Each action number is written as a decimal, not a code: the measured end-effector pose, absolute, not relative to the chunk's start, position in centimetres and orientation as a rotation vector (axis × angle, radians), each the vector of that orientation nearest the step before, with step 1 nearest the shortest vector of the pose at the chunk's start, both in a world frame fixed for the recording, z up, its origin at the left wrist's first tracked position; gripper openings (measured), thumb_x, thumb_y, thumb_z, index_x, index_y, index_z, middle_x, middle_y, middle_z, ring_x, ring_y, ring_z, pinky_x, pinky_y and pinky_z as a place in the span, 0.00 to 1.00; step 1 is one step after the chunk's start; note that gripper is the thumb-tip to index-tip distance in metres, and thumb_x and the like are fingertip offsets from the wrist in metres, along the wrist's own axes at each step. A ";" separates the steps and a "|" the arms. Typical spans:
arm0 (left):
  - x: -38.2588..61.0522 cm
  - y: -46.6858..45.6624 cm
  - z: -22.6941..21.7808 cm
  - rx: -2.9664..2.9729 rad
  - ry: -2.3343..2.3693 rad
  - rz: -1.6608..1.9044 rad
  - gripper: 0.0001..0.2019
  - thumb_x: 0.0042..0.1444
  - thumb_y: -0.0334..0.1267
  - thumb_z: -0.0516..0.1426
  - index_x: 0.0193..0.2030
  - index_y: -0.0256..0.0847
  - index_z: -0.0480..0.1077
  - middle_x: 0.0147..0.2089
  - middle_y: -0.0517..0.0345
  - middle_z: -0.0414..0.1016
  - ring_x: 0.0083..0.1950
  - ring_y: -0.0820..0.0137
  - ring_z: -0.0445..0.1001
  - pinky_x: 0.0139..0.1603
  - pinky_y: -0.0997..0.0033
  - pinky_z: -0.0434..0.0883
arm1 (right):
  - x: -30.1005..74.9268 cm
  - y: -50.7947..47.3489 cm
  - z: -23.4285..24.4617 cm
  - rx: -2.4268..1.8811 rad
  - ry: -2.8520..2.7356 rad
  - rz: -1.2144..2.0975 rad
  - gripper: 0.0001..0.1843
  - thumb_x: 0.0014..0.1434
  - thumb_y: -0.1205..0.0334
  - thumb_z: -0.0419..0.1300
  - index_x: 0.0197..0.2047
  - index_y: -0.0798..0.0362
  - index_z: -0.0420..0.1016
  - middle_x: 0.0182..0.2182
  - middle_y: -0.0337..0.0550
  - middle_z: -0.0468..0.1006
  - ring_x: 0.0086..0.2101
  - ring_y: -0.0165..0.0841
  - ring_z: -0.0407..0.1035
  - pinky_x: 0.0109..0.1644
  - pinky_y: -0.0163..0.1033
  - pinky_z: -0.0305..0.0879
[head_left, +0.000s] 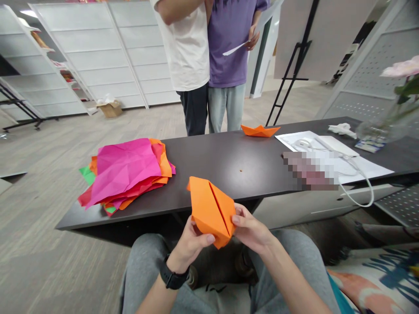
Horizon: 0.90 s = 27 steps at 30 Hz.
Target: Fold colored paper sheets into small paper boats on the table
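A folded orange paper (209, 207) is held up over my lap in both hands. My left hand (191, 242), with a black watch on the wrist, pinches its lower left edge, thumb on top. My right hand (250, 229) grips its right corner with closed fingers. The paper shows a diagonal crease and a pointed bottom tip. Just ahead stands a dark table (229, 168). On its left part lies a stack of crumpled coloured sheets (126, 174), pink on top. A finished orange paper boat (259, 130) sits at the table's far edge.
Two people stand behind the table; the one in a purple shirt (229, 43) holds a white paper. White sheets and a white cable (356, 174) lie at the right, beside a glass vase of flowers (389, 122). A black easel (291, 74) and white shelving panels stand behind.
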<state>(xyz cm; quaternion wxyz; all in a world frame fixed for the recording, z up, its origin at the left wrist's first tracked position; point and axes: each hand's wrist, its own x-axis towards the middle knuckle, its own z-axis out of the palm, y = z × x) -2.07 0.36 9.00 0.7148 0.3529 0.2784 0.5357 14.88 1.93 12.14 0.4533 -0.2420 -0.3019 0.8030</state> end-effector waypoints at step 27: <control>-3.3 1.8 10.2 0.619 0.734 1.551 0.16 0.45 0.42 0.71 0.32 0.44 0.67 0.30 0.66 0.70 0.29 0.75 0.70 0.31 0.79 0.68 | 15.4 1.5 11.6 -0.664 -1.102 1.430 0.24 0.50 0.51 0.73 0.48 0.45 0.73 0.39 0.42 0.78 0.43 0.39 0.72 0.48 0.40 0.67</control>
